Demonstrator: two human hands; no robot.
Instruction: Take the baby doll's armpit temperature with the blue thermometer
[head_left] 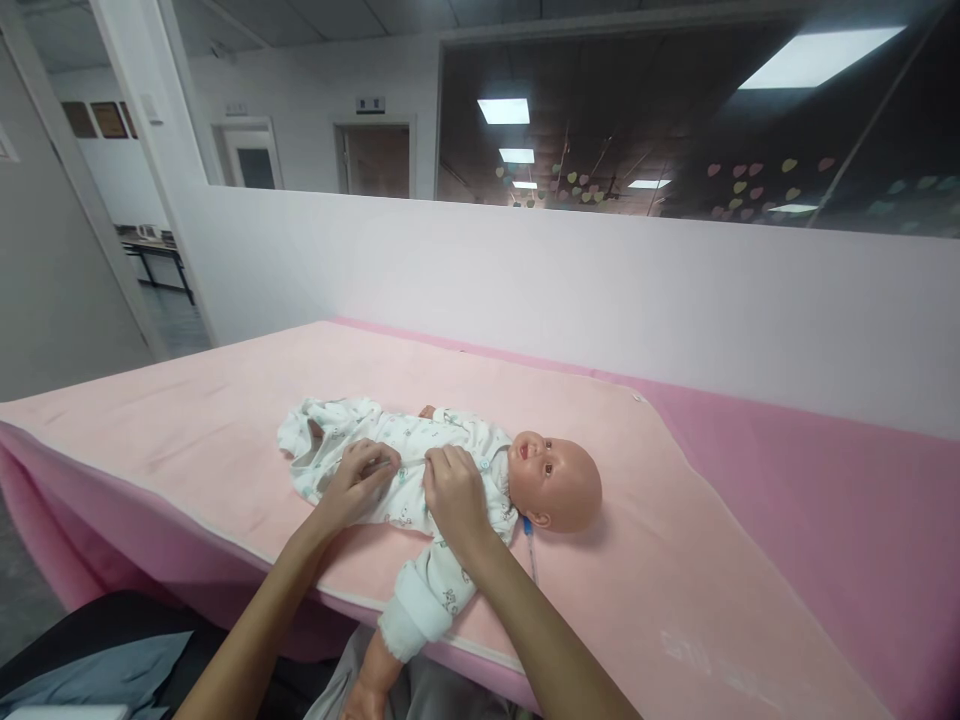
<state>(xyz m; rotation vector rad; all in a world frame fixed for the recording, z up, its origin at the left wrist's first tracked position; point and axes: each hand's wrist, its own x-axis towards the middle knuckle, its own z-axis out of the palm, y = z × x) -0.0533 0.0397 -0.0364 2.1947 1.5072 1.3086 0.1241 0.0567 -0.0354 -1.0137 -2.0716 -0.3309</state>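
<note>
A baby doll (556, 478) lies on its back on a pink padded table (187, 430), head to the right, dressed in a white printed romper (337, 425). My left hand (358, 482) rests on the doll's belly, fingers curled and pinching the front of the romper. My right hand (454, 492) is closed on the romper fabric at the chest, just below the doll's chin. One sleeved doll arm (420, 598) hangs over the table's near edge toward me.
A white partition wall (600, 290) runs behind the table, with dark glass above it. The table's near edge (225, 545) drops off toward my lap. A doorway and corridor open at the left (150, 260).
</note>
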